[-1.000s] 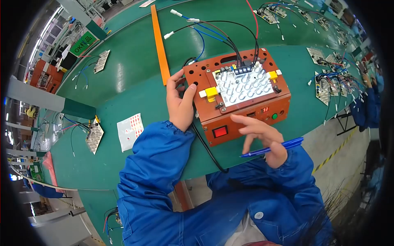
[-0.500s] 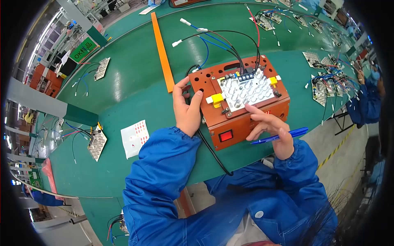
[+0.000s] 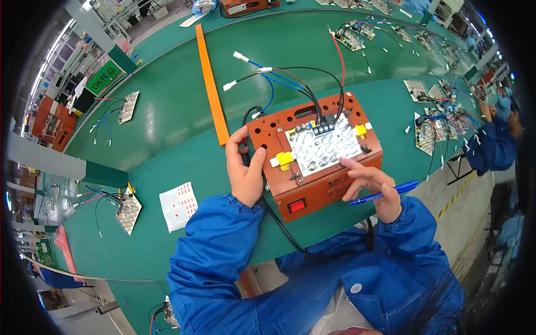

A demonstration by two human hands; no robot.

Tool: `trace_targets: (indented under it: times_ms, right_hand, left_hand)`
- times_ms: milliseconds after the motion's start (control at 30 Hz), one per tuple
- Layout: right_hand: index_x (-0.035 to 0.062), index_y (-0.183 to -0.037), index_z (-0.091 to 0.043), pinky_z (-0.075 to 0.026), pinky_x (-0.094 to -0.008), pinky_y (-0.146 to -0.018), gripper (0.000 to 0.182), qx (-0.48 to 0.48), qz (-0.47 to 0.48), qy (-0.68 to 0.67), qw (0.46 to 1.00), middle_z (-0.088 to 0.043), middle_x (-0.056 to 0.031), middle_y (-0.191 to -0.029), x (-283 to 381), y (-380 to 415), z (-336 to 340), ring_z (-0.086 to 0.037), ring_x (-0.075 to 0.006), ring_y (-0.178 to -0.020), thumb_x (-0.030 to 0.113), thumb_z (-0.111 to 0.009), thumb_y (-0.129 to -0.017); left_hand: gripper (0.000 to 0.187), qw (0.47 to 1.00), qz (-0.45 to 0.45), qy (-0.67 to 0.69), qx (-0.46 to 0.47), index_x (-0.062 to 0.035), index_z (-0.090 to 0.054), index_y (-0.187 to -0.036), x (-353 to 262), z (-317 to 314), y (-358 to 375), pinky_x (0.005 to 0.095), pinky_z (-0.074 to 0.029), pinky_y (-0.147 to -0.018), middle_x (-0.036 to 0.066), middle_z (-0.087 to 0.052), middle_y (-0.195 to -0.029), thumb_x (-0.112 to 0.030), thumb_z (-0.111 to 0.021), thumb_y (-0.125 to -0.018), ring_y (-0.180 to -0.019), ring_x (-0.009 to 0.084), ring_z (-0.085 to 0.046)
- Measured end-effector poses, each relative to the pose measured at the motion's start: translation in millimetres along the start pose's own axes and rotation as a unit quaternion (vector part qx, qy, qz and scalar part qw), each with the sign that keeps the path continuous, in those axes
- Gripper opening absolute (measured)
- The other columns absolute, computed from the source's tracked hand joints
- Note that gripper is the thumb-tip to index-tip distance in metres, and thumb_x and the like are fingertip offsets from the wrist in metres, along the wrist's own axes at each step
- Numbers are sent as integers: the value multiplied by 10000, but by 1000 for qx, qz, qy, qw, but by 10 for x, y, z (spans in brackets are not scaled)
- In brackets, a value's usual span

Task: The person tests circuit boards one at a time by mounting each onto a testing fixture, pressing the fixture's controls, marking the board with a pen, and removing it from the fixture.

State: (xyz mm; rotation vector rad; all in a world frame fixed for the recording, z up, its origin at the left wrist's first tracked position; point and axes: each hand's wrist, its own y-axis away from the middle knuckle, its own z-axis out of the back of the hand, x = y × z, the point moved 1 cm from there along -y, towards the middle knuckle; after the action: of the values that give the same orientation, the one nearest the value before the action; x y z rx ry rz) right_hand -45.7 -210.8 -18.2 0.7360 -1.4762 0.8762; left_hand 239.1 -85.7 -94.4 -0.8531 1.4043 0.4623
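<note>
An orange-red metal box (image 3: 315, 194) sits on the green desk (image 3: 139, 240) before the wearer, its top plate pierced with round holes and one long slot. A pale circuit board (image 3: 326, 152), covered in clear round lenses, lies on top between two yellow clips (image 3: 285, 161); a black terminal block (image 3: 324, 129) stands at its far edge. Black, blue and brownish wires run from the block to white connectors, and a red rocker switch (image 3: 297, 205) shows on the front.

The left hand (image 3: 247, 176) rests against the box's left end, thumb and fingers apart. The right hand (image 3: 377, 190) has its fingers closed around a blue pen (image 3: 405, 187), forefinger stretched to the board's near edge; contact there cannot be told.

Left of the box lies a white sheet (image 3: 180, 206) with rows of red labels, too small to read. Beyond the box is an orange strip (image 3: 209, 84). More wired boards (image 3: 427, 134) lie to the right. At far left, a green sign (image 3: 104, 78) reads "OK样品".
</note>
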Motion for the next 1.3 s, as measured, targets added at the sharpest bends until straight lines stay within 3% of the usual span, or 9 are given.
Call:
trace_targets:
  times_ms: [267,400,467,567,667,867,1033,1133,1300]
  right_hand:
    - [-9,-1273,-605,-534,-327,-771,732,13,-4,-12,1000,-523,-342,-1430,-29,-1,321,-730,-259,-835,611,-335,-992]
    - [10,-1237,-602,-531,-330,-744,711,-25,43,-63,997,-555,-339,-1396,58,39,491,-704,-250,-748,622,-334,-997]
    - [23,-1228,-585,-526,-329,-720,751,-62,74,-73,993,-641,-304,-1267,79,-38,554,-673,-235,-695,689,-329,-993]
    - [20,-1226,-558,-471,-323,-638,787,-129,206,-32,970,-668,-126,-715,162,-366,596,-602,-181,-645,734,-316,-998]
    - [21,-1187,-576,-440,-319,-616,642,-191,244,81,947,-657,-89,-648,254,-732,420,-560,-162,-607,618,-387,-1044]
    - [31,-1077,-600,-454,-327,-600,535,-21,378,258,889,-696,-108,-730,148,-962,483,-569,-177,-632,537,-423,-1061]
    - [56,-1081,-614,-453,-342,-597,567,45,378,327,865,-702,-89,-812,222,-913,558,-548,-203,-669,601,-467,-1022]
    - [42,-996,-648,-479,-385,-608,586,29,347,345,871,-630,-91,-758,105,-948,532,-587,-284,-702,620,-654,-899]
    - [44,-984,-664,-489,-389,-637,588,7,358,293,887,-645,-87,-801,132,-935,523,-581,-286,-737,617,-700,-852]
  left_hand:
    - [557,1000,10,-7,8,-5,-465,-1414,-157,4,-6,351,-365,-1063,127,-540,-1382,-82,-643,-892,-1239,221,-506]
    - [667,975,-178,-118,-64,-3,-430,-1430,-348,40,-18,426,-375,-1063,142,-577,-1339,-260,-679,-868,-1246,301,-500]
    - [767,894,-426,-141,15,-32,-430,-1439,-570,-29,-15,452,-402,-1025,153,-637,-1239,-335,-733,-803,-1219,332,-497]
    - [898,894,-381,-226,68,-76,-478,-1373,-916,-337,134,472,-407,-971,130,-655,-1124,-442,-850,-643,-1137,351,-524]
    - [911,890,-330,-297,106,-78,-506,-1336,-1031,-514,186,476,-399,-932,102,-637,-1085,-468,-869,-597,-1101,352,-538]
    - [780,842,-384,-367,91,-80,-600,-1240,-1036,-603,162,462,-368,-888,66,-636,-1010,-554,-801,-654,-1057,304,-567]
    - [757,843,-370,-378,99,-84,-605,-1241,-1007,-616,159,459,-369,-882,52,-657,-934,-584,-762,-695,-1031,302,-576]
    - [759,841,-403,-352,76,-89,-604,-1243,-961,-625,182,458,-370,-883,53,-670,-969,-592,-761,-697,-1019,306,-580]
    - [760,868,-376,-296,132,-86,-609,-1248,-873,-613,184,468,-413,-865,81,-679,-1071,-509,-819,-653,-1069,337,-580]
